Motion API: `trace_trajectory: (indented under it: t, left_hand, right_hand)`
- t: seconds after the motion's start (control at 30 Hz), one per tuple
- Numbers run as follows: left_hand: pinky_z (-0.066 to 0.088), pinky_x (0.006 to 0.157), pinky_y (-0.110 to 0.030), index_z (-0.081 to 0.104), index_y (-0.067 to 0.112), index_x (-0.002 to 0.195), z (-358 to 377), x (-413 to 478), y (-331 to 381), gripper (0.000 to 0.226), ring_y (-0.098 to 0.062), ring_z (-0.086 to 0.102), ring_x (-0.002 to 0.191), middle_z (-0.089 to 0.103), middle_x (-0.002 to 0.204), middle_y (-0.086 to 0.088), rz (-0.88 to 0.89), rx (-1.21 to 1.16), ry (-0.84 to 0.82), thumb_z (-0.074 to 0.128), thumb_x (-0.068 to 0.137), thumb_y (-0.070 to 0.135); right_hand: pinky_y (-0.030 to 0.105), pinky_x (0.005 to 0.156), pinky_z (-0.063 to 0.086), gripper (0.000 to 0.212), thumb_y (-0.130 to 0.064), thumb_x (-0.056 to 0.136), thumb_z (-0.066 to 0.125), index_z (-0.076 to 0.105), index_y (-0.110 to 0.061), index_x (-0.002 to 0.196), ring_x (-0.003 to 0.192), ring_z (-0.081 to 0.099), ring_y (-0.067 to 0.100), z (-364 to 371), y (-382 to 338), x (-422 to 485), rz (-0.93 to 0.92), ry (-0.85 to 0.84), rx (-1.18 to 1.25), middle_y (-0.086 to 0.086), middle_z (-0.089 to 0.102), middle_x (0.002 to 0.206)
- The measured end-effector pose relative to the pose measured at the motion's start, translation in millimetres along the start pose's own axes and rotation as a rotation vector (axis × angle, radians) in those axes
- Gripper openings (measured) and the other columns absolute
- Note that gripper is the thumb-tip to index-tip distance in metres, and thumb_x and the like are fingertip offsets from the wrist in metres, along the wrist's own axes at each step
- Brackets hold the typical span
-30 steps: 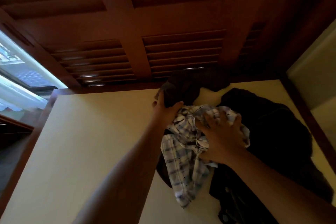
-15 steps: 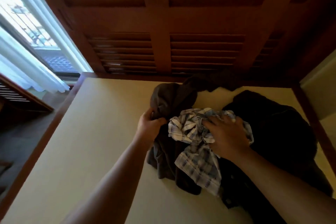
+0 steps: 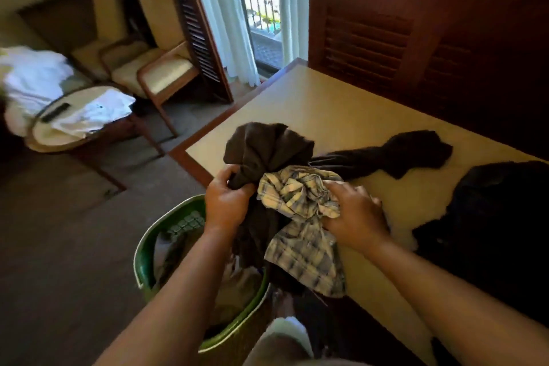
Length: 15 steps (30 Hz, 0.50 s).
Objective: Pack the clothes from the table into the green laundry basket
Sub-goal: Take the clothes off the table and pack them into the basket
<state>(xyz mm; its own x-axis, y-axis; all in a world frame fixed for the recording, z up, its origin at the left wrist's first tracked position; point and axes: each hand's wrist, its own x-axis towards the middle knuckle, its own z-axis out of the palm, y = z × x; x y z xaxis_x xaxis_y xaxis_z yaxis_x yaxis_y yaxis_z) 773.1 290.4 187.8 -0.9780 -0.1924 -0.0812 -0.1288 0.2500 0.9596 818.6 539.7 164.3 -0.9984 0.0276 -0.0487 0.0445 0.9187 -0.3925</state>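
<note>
My left hand (image 3: 227, 202) grips a dark brown garment (image 3: 267, 148) at the cream table's (image 3: 312, 104) near-left corner. My right hand (image 3: 355, 214) clutches a crumpled plaid shirt (image 3: 300, 217) whose tail hangs over the table edge. Both garments are bunched together above the green laundry basket (image 3: 142, 249), which stands on the floor by the corner and holds some clothes. A black garment (image 3: 395, 151) lies stretched out farther back on the table, and a bigger black pile (image 3: 490, 217) sits to the right.
Dark wooden louvred shutters (image 3: 371, 24) rise behind the table. A wooden armchair (image 3: 157, 68) stands to the left near a curtained balcony door (image 3: 258, 9). A round side table (image 3: 77, 119) carries white cloth and a remote.
The view has swung left and down, so the basket and room now show. Both hands have dragged the brown garment and plaid shirt from mid-table to its near-left corner, over the basket.
</note>
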Motion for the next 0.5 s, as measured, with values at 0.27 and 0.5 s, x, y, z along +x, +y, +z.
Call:
trace_trajectory:
  t: [0.27, 0.5]
  left_hand:
    - [0.061, 0.085, -0.047, 0.072, 0.036, 0.096, -137, -43, -39, 0.031, -0.015, 0.071, 0.090, 0.075, 0.093, 0.011, -0.095, 0.122, 0.393, 0.080, 0.077, 0.012]
    - [0.058, 0.082, -0.043, 0.068, 0.030, 0.095, -206, -18, -80, 0.025, -0.020, 0.067, 0.088, 0.072, 0.093, 0.005, -0.120, 0.180, 0.497, 0.080, 0.077, 0.016]
  right_hand:
    - [0.049, 0.097, 0.039, 0.077, -0.054, 0.078, 0.072, 0.037, -0.045, 0.147, 0.123, 0.049, 0.023, 64, -114, -16, -0.189, -0.134, 0.119, -0.014, 0.050, 0.147]
    - [0.050, 0.098, 0.045, 0.082, -0.059, 0.078, 0.070, 0.033, -0.042, 0.150, 0.123, 0.050, 0.021, 117, -178, -27, -0.139, -0.243, 0.171, -0.011, 0.052, 0.144]
